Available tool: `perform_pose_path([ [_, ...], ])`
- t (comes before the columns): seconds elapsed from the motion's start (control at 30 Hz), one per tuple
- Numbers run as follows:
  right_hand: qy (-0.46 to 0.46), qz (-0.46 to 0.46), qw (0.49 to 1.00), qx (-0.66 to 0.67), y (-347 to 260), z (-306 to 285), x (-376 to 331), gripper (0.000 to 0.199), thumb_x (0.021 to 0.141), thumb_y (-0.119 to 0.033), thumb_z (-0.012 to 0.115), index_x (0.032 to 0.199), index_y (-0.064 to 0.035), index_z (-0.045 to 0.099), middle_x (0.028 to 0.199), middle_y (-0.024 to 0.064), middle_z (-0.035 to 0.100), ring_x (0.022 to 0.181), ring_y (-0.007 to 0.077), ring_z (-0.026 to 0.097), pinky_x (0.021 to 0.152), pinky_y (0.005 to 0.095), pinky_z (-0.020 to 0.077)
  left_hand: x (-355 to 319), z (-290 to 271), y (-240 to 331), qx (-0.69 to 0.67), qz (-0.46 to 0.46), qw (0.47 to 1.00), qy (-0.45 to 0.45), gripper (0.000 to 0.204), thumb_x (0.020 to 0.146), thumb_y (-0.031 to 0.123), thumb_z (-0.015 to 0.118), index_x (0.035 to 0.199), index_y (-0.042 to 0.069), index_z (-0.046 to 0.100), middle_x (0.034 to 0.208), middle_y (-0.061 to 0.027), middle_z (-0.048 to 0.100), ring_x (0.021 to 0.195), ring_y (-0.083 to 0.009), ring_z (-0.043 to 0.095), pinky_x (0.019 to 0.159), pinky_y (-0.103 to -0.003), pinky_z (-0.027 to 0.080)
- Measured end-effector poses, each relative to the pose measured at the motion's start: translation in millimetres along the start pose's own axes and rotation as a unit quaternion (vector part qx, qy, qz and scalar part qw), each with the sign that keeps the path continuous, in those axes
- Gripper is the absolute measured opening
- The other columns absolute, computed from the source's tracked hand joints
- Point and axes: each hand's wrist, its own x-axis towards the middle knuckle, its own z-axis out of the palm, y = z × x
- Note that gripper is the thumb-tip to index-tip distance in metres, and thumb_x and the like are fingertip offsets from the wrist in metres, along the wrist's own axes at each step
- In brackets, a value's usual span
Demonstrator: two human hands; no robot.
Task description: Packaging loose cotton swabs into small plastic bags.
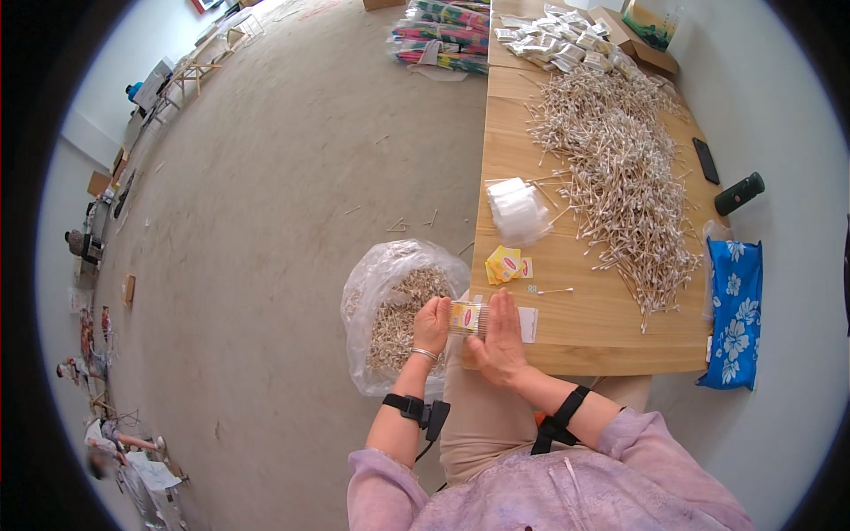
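My left hand [431, 326] is closed around the left end of a small bag of cotton swabs [466, 316] with a yellow card in it, at the table's left edge. My right hand [501, 343] is held flat, fingers stretched, against the bag's right end; its thumb lies near the lower side. Beside it lies a white slip [529, 325], partly under the hand. Just beyond are a loose cotton swab [556, 290] and several yellow cards [505, 264]. Farther up sits a stack of clear plastic bags [519, 212].
A large heap of cotton swabs [620, 168] covers the table's right side, with filled packs [558, 37] behind. A phone [706, 160], dark bottle [739, 194] and blue flowered pouch [734, 314] line the right. A plastic sack of swabs [359, 341] stands on the floor, left.
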Motion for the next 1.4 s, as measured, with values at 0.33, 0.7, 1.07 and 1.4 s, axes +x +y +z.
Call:
perform_pose_path([
  [0.33, 0.151, 0.033, 0.919, 0.362, 9.3, -1.3, 15.8, 0.064, 0.092, -0.025, 0.039, 0.145, 0.0062, 0.018, 0.153, 0.0208, 0.016, 0.144, 0.0306, 0.01, 0.116, 0.0365, 0.0079, 5.4, -14.1, 9.2, -0.083, -0.093, 0.992, -0.009, 0.048, 0.099, 0.045, 0.04, 0.113, 0.004, 0.061, 0.096, -0.0045, 0.064, 0.086, -0.0123, 0.058, 0.077, -0.026, 0.046],
  [0.7, 0.142, 0.009, 0.903, 0.405, 1.4, 32.0, 28.2, 0.062, 0.095, -0.026, 0.038, 0.144, 0.0063, 0.02, 0.153, 0.021, 0.017, 0.143, 0.0307, 0.013, 0.115, 0.0358, 0.01, -0.2, -3.5, -6.6, -0.139, -0.163, 0.974, -0.078, 0.042, 0.101, 0.038, 0.04, 0.092, 0.003, 0.06, 0.076, 0.0003, 0.059, 0.071, -0.011, 0.054, 0.066, -0.027, 0.045],
  [1.07, 0.15, 0.011, 0.9, 0.409, -31.8, 32.5, 34.9, 0.061, 0.094, -0.027, 0.041, 0.143, 0.0064, 0.024, 0.152, 0.0204, 0.019, 0.143, 0.0315, 0.013, 0.115, 0.0377, 0.0101, -2.3, -0.4, -25.1, -0.082, -0.038, 0.995, -0.033, 0.042, 0.102, 0.037, 0.038, 0.091, 0.002, 0.057, 0.076, -0.0004, 0.057, 0.069, -0.008, 0.05, 0.062, -0.026, 0.043],
  [1.4, 0.165, -0.005, 0.952, 0.259, 12.2, -12.7, 29.2, 0.052, 0.083, -0.002, 0.043, 0.134, 0.0047, 0.039, 0.147, 0.0195, 0.031, 0.142, 0.0315, 0.019, 0.115, 0.0401, 0.0135, -0.1, -7.0, -14.4, -0.021, -0.111, 0.993, -0.047, 0.041, 0.1, 0.036, 0.039, 0.095, 0.0, 0.057, 0.079, -0.0118, 0.061, 0.072, -0.0211, 0.057, 0.069, -0.034, 0.046],
])
